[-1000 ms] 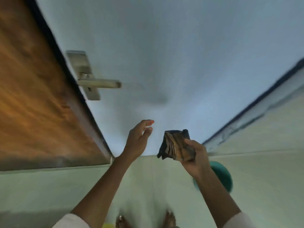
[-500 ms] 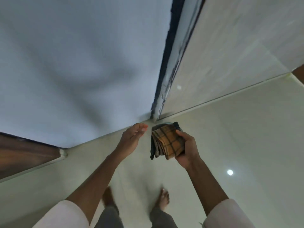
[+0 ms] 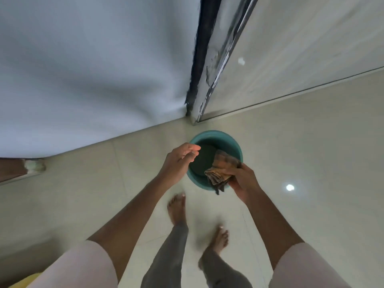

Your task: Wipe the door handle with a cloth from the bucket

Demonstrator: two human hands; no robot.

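Note:
A teal bucket point(image 3: 209, 136) stands on the tiled floor near the wall corner. My right hand point(image 3: 244, 180) grips a folded brown checked cloth point(image 3: 222, 170) over the bucket's right rim. My left hand point(image 3: 179, 161) hovers above the bucket's left rim, fingers loosely curled and holding nothing. The door handle is out of view; only a sliver of the brown door point(image 3: 10, 168) shows at the left edge.
A pale blue-white wall point(image 3: 93, 69) fills the upper left. A dark, chipped frame edge point(image 3: 202, 59) meets a glossy tiled wall point(image 3: 301, 48) on the right. My bare feet point(image 3: 176, 206) stand on the cream floor just behind the bucket.
The view has swung down and right, away from the door handle, to the bucket on the floor. Both hands dropped toward the bucket, the right one still holding the cloth.

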